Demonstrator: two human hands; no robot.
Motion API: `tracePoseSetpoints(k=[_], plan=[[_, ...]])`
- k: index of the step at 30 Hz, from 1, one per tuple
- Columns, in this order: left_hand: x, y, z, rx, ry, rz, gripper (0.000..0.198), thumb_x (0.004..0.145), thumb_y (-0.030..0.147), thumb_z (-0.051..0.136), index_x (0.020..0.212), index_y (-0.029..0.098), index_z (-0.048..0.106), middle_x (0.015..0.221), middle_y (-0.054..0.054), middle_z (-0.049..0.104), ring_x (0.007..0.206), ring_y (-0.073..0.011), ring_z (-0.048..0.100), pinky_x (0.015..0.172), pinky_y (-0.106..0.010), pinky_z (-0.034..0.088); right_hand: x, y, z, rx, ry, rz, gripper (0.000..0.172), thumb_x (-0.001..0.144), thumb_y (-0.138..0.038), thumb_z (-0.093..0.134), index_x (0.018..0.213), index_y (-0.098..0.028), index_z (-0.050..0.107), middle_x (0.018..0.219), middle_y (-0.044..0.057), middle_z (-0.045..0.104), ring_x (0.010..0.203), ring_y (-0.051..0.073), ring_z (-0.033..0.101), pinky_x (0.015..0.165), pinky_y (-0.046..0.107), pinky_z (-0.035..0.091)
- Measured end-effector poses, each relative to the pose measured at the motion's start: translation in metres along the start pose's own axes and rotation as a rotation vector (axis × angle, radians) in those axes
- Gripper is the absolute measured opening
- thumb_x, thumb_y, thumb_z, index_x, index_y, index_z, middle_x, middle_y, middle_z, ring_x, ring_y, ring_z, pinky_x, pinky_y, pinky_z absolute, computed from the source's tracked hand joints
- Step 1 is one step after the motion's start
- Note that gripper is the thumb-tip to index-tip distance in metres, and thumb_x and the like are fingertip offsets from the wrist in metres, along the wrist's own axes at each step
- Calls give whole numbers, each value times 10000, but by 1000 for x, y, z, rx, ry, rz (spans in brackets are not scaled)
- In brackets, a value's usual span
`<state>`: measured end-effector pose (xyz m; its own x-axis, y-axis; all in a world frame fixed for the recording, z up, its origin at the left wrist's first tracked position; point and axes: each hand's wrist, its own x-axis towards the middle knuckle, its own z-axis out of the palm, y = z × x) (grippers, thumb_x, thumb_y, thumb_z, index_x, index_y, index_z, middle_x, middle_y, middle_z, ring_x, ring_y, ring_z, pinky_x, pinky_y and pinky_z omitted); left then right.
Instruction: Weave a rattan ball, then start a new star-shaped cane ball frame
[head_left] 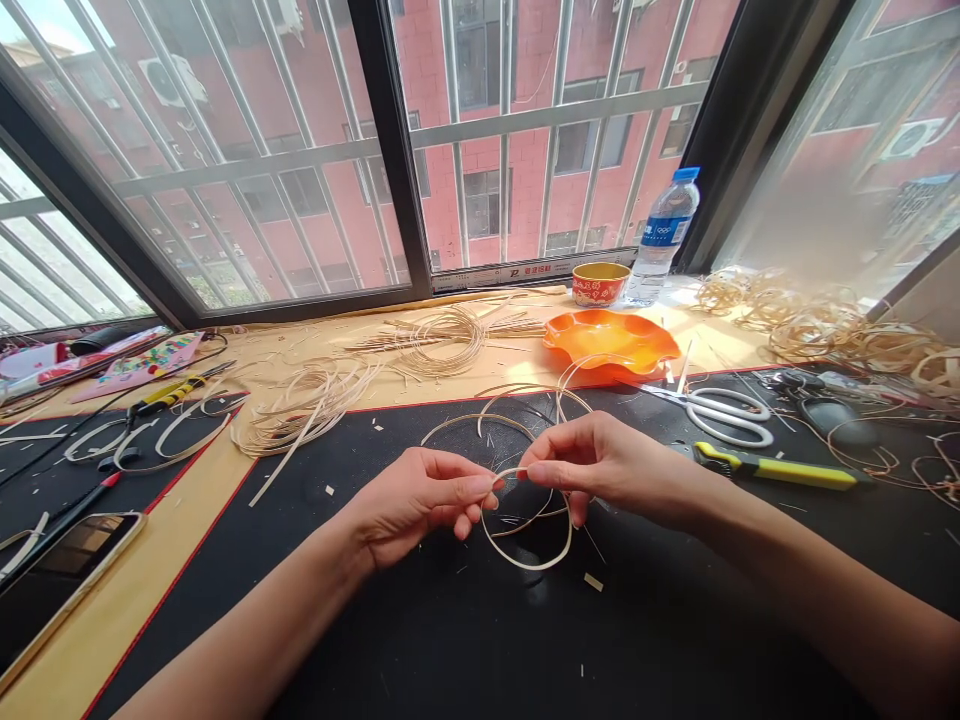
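Above the black mat [420, 640], my left hand [427, 492] pinches a thin, pale strip [531, 568], which looks like rattan or bamboo, between thumb and forefinger. A short way to the right, my right hand [577, 462] pinches the same strip, its fingertips close to the left ones. Below the hands the strip curves in a loop. More of its length bends in wide arcs behind them, partly hidden by the fingers. Small offcuts, such as a pale chip [593, 582], lie on the mat nearby.
Right of my hands lie white-handled scissors [727, 415] and a yellow-black cutter [795, 472]. Behind stand an orange wavy dish [611, 345], a red tin [600, 287] and a water bottle [664, 240]. Coiled strips [304, 400] and a phone [71, 575] are at left.
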<state>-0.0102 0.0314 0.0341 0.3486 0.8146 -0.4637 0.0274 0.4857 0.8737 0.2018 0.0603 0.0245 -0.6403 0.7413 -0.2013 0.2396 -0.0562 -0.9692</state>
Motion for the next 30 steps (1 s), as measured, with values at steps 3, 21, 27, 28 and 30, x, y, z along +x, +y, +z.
tracePoseSetpoints(k=[3,21,27,28,30], plan=[[-1,0,1,37,27,17,290,598,307,837,702,72,701,643,-36,643,515,-74,534,478,-199,423,1,1,0,2,-12,10,395,673,-525,717,700,-149,597,644,-35,521,503,69,540,478,189,435],[3,0,-6,-86,-118,-118,279,737,305,756,699,40,679,562,-69,659,436,-69,593,450,-119,476,2,-1,3,-3,20,-2,386,694,-499,693,650,-158,516,593,-60,422,505,57,473,501,196,427],[3,1,-6,-131,-99,-101,206,814,204,675,686,43,663,627,-62,670,468,-74,622,490,-121,512,2,-1,2,-24,37,-2,387,696,-510,685,667,-160,522,596,-58,424,526,58,463,504,188,431],[3,1,-6,-135,-97,-101,205,828,190,657,684,44,660,639,-64,672,469,-74,624,492,-121,514,2,-2,2,-22,37,-6,386,697,-511,683,670,-160,524,596,-58,426,528,58,463,505,188,429],[3,1,-5,-142,-100,-106,216,855,169,616,685,42,658,649,-68,674,469,-77,629,497,-124,521,1,-2,2,-13,36,-13,385,695,-512,685,675,-160,531,596,-57,433,528,58,459,504,188,426]])
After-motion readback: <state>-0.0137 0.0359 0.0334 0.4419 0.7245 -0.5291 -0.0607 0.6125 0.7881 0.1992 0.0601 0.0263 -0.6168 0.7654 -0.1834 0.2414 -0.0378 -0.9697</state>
